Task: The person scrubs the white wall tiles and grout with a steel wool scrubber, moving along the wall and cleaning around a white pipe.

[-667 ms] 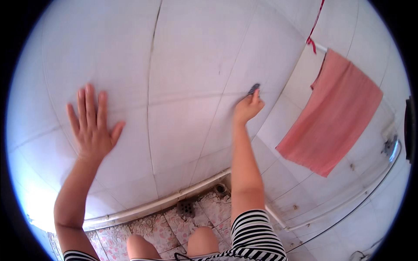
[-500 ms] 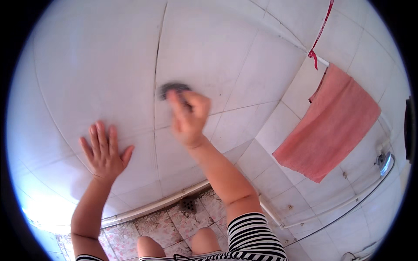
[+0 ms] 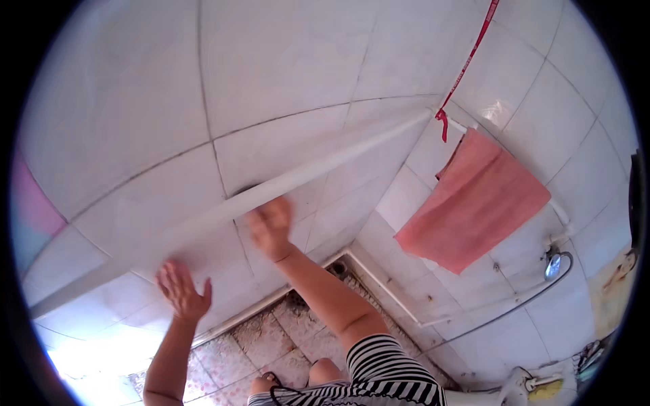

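Observation:
My right hand, smeared by motion, is closed on a dark round scrubber against the white tiled wall. Only the scrubber's upper edge shows above a long white pipe, which crosses in front and hides the rest. To the left and lower, below that pipe, my left hand lies against the tiles with its fingers stretched out and holds nothing.
On the right a pink towel hangs from a white bar, beside a red strap tied at the corner. A shower head with a hose is farther right. Below lies a patterned tile floor with a drain.
The view has tilted up, bringing the white pipe across the wall into sight. My right hand and the scrubber have moved down to the pipe. My left hand stays flat on the wall.

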`<state>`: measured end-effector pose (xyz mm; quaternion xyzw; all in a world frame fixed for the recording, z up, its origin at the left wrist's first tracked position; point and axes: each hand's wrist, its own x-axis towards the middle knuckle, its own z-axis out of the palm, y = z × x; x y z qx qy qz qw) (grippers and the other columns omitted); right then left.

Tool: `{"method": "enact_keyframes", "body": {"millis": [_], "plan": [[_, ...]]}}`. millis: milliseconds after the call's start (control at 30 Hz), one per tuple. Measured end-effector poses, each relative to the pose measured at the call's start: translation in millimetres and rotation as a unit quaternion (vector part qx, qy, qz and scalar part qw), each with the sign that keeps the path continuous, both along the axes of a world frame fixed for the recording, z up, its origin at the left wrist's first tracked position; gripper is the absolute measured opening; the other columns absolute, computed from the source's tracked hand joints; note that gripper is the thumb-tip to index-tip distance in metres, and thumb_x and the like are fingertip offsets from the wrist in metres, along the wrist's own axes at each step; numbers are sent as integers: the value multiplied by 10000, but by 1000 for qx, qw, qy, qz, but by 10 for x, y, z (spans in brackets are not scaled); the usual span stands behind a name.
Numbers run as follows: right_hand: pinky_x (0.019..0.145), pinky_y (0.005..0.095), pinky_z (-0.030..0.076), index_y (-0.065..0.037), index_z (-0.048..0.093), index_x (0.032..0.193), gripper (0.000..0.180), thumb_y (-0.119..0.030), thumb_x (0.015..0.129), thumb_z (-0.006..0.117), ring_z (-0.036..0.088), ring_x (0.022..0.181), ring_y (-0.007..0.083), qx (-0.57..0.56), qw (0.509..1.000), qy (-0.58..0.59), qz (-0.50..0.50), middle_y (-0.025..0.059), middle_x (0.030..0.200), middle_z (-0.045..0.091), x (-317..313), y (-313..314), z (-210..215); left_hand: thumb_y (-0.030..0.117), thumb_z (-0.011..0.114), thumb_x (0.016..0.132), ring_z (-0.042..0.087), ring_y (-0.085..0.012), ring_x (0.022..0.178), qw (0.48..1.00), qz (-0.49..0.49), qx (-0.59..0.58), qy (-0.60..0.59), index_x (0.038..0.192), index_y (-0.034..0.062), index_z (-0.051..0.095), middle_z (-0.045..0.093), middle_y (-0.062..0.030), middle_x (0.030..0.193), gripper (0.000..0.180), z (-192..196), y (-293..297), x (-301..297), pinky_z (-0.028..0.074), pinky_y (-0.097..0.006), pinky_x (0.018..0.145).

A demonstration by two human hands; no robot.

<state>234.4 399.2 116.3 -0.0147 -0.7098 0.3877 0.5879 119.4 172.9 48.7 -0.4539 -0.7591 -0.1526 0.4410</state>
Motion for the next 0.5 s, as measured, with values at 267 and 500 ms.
{"method": "enact_keyframes", "body": {"millis": [267, 500], "plan": [[827, 349, 426, 84, 501, 1067, 236, 14, 859, 416, 540, 904, 314, -55, 894, 140, -422, 175, 992, 566, 653, 1841, 281, 403, 364, 907, 230, -413, 1289, 974, 36, 20, 224, 1332, -61, 297, 233, -265, 1403, 633, 805, 148, -115, 156, -533, 1016], [894, 292, 402, -51, 538, 1104, 265, -235, 936, 446, 530, 1020, 207, 29, 922, -23, -384, 117, 1077, 574, 245, 1174, 227, 450, 334, 911, 160, -427, 1308, 975, 70, -4, 212, 1367, -54, 193, 137, -280, 1423, 694, 799, 2, -174, 70, -556, 1028]]}}
